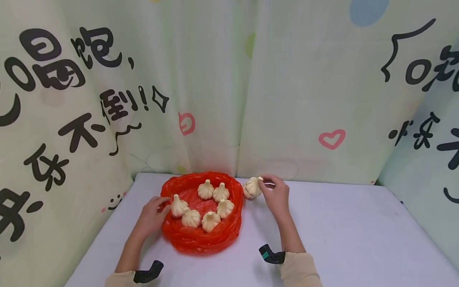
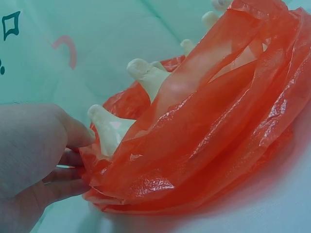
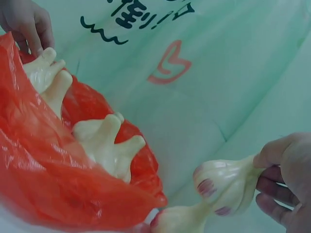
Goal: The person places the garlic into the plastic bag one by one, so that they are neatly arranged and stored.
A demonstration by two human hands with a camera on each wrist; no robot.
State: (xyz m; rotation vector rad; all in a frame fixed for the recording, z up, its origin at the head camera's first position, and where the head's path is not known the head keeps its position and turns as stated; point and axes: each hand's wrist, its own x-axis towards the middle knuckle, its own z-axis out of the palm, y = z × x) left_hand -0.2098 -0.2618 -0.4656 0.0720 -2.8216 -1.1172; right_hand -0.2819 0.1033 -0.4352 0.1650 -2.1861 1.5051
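A red plastic bag (image 1: 202, 243) with its rim rolled open stands on the table, holding several garlic bulbs (image 1: 206, 189) with their stems up. My left hand (image 1: 152, 215) is at the bag's left side and pinches its rim between thumb and fingers, close to one bulb. Just right of the bag, my right hand (image 1: 277, 195) pinches a garlic bulb (image 3: 221, 182) by its stem. Below that bulb, in the right wrist view, another garlic bulb (image 3: 180, 219) lies beside the bag, partly cut off by the frame's edge.
The white tabletop (image 1: 344, 231) extends to the right of the bag and in front of it. A pale printed curtain (image 1: 287, 99) hangs behind the table's back edge and along both sides. Each wrist wears a black camera mount (image 1: 274, 255).
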